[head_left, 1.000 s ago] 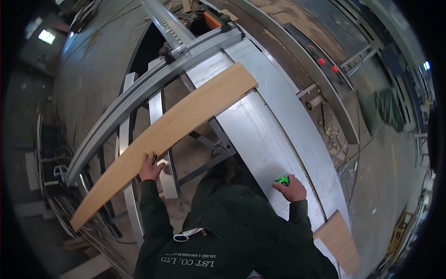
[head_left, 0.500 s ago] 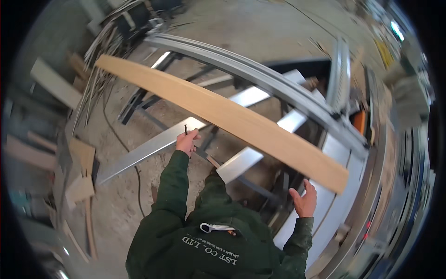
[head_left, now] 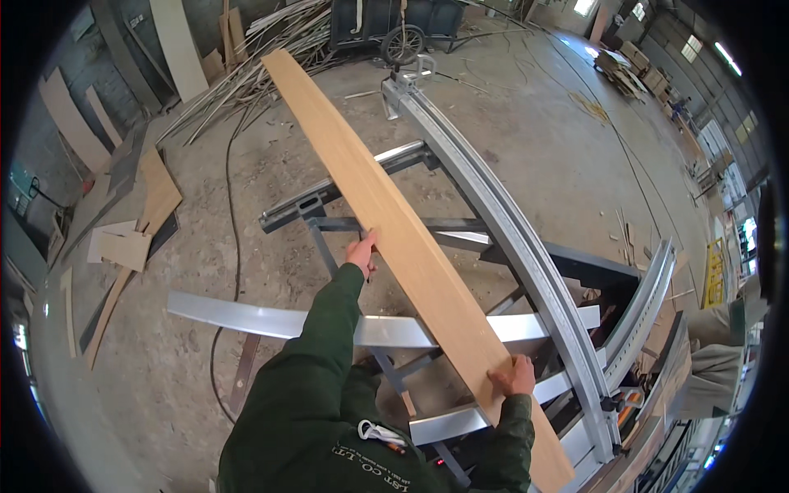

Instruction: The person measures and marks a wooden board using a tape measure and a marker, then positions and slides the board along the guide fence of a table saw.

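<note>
A long light-brown wooden board [head_left: 394, 210] lies slantwise over the metal frame of a saw table, its far end at the upper left. My left hand [head_left: 361, 253] is closed on the board's left edge near its middle. A small dark tip shows beneath that hand; it looks like the thin dark stick held there a moment ago. Nearer to me, my right hand [head_left: 514, 376] grips the board's right edge, fingers bent over the top face. Under the board run shiny flat metal support bars [head_left: 394, 330].
A long aluminium fence rail [head_left: 509, 222] crosses beyond the board. A black cable [head_left: 233, 222] lies on the floor at left, near plywood offcuts [head_left: 158, 191]. Thin wood strips [head_left: 271, 49] are heaped at the back beside a dark cart [head_left: 394, 20].
Both hands, free of the board before, have come onto its edges. My view has turned, so the board now runs more steeply away from me.
</note>
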Available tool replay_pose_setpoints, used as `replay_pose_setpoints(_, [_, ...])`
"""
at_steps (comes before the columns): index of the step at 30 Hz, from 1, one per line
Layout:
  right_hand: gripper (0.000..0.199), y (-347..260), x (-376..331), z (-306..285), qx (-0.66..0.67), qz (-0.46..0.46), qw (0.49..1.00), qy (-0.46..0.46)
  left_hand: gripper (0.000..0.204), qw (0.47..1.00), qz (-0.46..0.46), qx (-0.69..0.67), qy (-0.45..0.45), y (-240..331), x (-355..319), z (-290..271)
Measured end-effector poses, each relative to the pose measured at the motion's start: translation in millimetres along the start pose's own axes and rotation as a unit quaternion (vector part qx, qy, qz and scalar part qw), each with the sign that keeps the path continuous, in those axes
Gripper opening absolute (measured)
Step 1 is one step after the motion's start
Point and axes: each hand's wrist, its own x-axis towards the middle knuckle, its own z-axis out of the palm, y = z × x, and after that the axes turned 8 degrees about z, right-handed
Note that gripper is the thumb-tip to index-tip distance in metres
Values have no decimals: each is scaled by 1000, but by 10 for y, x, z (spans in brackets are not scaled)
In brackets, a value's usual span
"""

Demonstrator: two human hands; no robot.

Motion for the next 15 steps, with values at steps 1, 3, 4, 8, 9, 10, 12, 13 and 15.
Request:
replay_pose_setpoints(1, [62,-40,-6,-1,14,-3,1000,20,40,999,-12,-30,-15,-25,104,-5])
replay_pose_setpoints(3, [62,-83,18,-20,7,15,1000,14,41,994,-41,-92,-52,-56,172,104])
replay_pose_setpoints(4, [62,-116,41,-42,2,24,1000,5,40,994,-44,-78,-56,-67,189,128])
replay_pose_setpoints(8, [65,-167,162,-122,-35,53,998,-19,34,990,-61,-105,-68,-66,163,172])
replay_pose_setpoints(9, [69,-48,237,-94,4,101,992,-75,35,988,-61,-129,-66,-40,124,229])
replay_pose_setpoints(10, [73,39,296,-73,42,146,979,-135,38,985,-72,-131,-84,-80,118,206])
replay_pose_setpoints(12, [77,227,372,-68,53,139,965,-216,38,984,-85,-135,-83,-184,8,191])
replay_pose_setpoints(13, [79,324,368,-92,88,153,952,-250,38,982,-98,-141,-82,-221,-60,210])
replay_pose_setpoints(15, [65,550,192,-165,127,156,949,-242,36,981,-106,-132,-99,-280,-174,168])
